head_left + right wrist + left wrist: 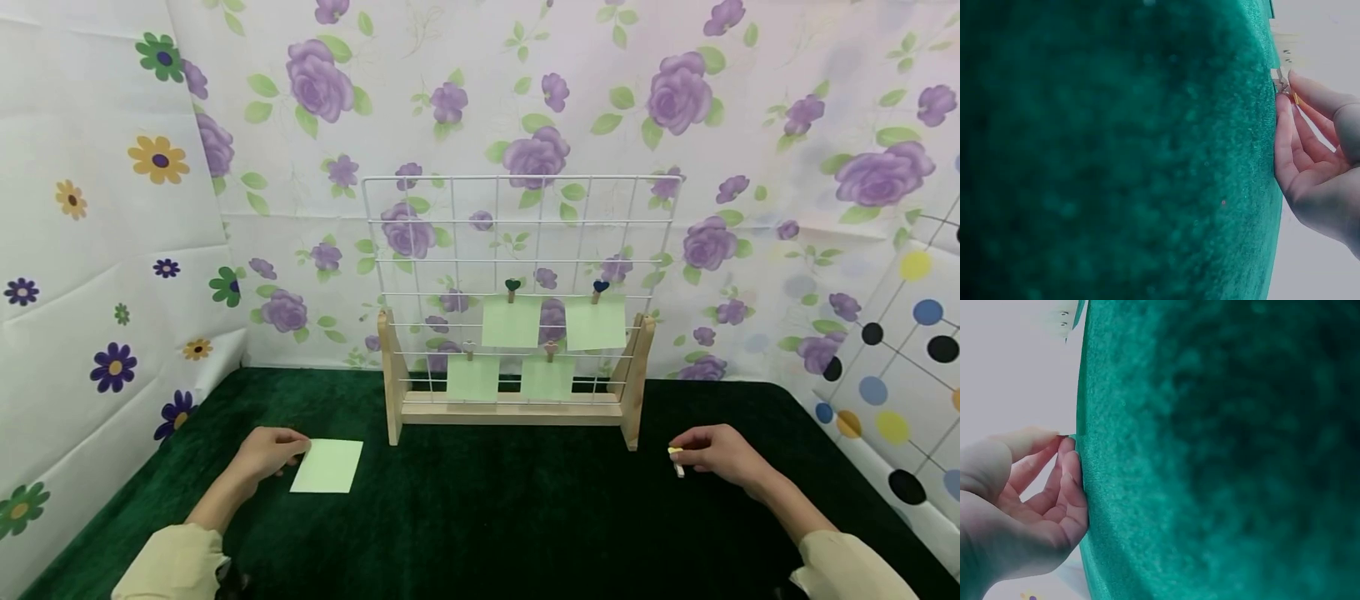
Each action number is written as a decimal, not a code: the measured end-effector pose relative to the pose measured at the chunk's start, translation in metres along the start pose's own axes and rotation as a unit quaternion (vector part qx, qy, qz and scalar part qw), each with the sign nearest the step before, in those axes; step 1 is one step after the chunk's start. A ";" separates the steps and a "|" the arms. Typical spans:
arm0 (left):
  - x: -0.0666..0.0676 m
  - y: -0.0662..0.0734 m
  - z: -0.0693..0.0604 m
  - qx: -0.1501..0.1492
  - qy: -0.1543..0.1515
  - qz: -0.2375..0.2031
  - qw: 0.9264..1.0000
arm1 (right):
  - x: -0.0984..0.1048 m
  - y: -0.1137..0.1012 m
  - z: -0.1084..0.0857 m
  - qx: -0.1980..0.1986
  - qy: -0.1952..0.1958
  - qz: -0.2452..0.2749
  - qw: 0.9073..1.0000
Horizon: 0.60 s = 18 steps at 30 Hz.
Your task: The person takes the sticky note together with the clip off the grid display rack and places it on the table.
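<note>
On the left of the head view, my left hand [264, 454] pinches the corner of a pale green square of paper [327, 467] lying at the cloth. In the left wrist view, the thumb and forefinger of that hand [1029, 494] meet at the paper's thin edge. Over on the right, my right hand [720, 454] pinches a small clothespin [678, 468] with a yellow top. The right wrist view shows the clothespin [1281, 81] between thumb and fingertips. Between the hands stands a white wire grid rack [517, 222], apart from both.
Several pale green papers [512, 323] hang on the grid from clothespins with heart-shaped tops [601, 288]. The rack has a wooden base [510, 413] on a dark green cloth [480, 508]. Flowered sheets [450, 50] close off the back and left; a dotted sheet [900, 383] is at right.
</note>
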<state>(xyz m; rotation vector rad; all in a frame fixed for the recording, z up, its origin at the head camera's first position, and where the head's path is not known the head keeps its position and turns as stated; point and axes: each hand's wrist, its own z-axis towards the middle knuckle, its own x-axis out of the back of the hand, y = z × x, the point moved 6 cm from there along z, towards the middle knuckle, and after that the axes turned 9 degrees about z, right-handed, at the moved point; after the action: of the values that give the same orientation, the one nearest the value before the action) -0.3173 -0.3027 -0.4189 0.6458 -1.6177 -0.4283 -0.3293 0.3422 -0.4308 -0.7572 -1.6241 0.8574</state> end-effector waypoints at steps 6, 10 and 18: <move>0.000 0.002 -0.001 -0.002 0.004 0.007 1.000 | 0.000 -0.001 0.000 -0.001 -0.001 -0.001 1.000; 0.000 0.003 -0.002 0.001 0.002 0.003 1.000 | 0.000 -0.001 0.000 0.001 -0.001 -0.003 1.000; 0.001 0.004 -0.005 0.003 0.005 -0.020 1.000 | 0.000 -0.005 0.000 0.004 -0.008 -0.005 1.000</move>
<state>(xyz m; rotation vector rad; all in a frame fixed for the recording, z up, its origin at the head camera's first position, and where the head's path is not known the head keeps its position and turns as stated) -0.3126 -0.3000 -0.4149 0.6847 -1.5992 -0.4478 -0.3294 0.3393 -0.4266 -0.7380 -1.6361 0.8649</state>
